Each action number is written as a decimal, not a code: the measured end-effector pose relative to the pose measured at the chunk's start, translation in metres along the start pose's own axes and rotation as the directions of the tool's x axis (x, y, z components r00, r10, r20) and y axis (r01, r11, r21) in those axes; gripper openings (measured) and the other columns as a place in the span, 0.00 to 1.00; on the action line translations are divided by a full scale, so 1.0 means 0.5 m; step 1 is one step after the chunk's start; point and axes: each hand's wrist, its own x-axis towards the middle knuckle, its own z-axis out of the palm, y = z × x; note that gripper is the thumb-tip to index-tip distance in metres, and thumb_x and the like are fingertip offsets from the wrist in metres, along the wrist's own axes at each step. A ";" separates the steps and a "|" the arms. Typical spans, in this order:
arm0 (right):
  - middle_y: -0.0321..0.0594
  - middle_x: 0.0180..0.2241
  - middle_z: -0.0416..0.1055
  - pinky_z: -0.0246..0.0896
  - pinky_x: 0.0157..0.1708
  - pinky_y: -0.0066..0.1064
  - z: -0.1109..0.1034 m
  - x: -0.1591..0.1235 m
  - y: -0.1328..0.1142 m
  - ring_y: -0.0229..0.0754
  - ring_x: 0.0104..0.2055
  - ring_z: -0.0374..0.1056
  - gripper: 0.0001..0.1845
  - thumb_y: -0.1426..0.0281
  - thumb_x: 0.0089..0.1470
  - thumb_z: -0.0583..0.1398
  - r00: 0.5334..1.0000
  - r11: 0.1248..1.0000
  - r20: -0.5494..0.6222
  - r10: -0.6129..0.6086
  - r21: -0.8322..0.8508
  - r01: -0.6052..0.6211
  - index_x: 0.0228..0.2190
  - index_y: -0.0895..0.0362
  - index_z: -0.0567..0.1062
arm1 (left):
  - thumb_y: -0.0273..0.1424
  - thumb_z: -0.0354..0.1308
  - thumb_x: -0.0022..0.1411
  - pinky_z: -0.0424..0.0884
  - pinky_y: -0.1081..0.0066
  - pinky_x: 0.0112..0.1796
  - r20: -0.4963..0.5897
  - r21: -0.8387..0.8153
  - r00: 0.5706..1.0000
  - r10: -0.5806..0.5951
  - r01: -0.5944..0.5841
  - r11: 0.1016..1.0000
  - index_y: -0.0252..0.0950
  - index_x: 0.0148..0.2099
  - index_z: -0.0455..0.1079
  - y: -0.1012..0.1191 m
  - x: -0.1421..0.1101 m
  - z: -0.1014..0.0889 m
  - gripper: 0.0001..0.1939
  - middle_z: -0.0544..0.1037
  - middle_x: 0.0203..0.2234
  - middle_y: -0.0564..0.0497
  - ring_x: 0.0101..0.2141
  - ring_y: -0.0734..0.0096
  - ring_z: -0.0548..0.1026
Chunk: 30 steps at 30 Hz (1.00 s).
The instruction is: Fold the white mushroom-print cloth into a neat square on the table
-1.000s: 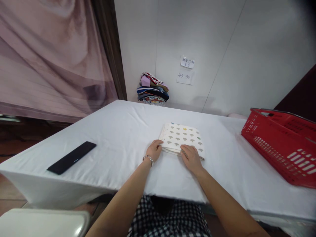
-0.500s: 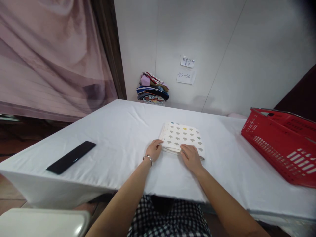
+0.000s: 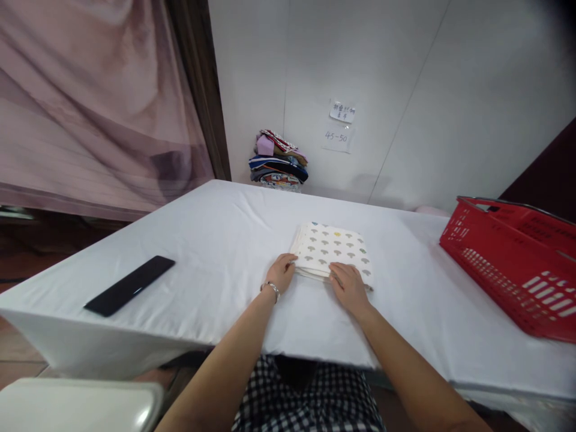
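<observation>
A folded white cloth point(image 3: 336, 245) printed with small grey mushroom-like shapes, a few of them coloured, lies flat on the white-covered table in front of me. Its folded layers show along the near edge. My left hand point(image 3: 281, 273) grips the near left corner, fingers closed on the edge; a bracelet sits on that wrist. Along the near edge, right of the middle, my right hand point(image 3: 349, 288) has its fingers over the top and closes on the layers. The undersides of both hands' grip are hidden.
A red plastic basket point(image 3: 508, 258) stands on the table at right. A flat black object point(image 3: 130, 285) lies at left. Behind the table's far edge rises a stack of folded clothes point(image 3: 279, 159) against the wall. A pale stool point(image 3: 81, 405) is at lower left.
</observation>
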 end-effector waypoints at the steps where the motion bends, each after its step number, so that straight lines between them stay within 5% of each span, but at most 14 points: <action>1: 0.43 0.45 0.70 0.54 0.48 0.41 0.000 0.000 0.000 0.44 0.48 0.63 0.15 0.69 0.57 0.50 1.000 1.000 0.001 0.000 0.001 0.000 0.45 0.55 0.70 | 0.27 0.48 0.56 0.69 0.70 0.41 0.001 -0.001 1.000 -0.005 0.005 1.000 0.39 0.41 0.70 0.000 0.000 0.000 0.13 0.72 0.43 0.51 0.33 0.74 0.72; 30: 0.42 0.46 0.69 0.54 0.49 0.42 0.001 -0.002 0.001 0.45 0.49 0.63 0.16 0.69 0.57 0.50 1.000 1.000 0.002 0.005 -0.014 -0.005 0.45 0.53 0.69 | 0.28 0.49 0.56 0.70 0.70 0.42 0.009 -0.017 1.000 -0.002 0.002 1.000 0.40 0.42 0.71 -0.005 -0.001 0.002 0.13 0.71 0.45 0.52 0.35 0.74 0.72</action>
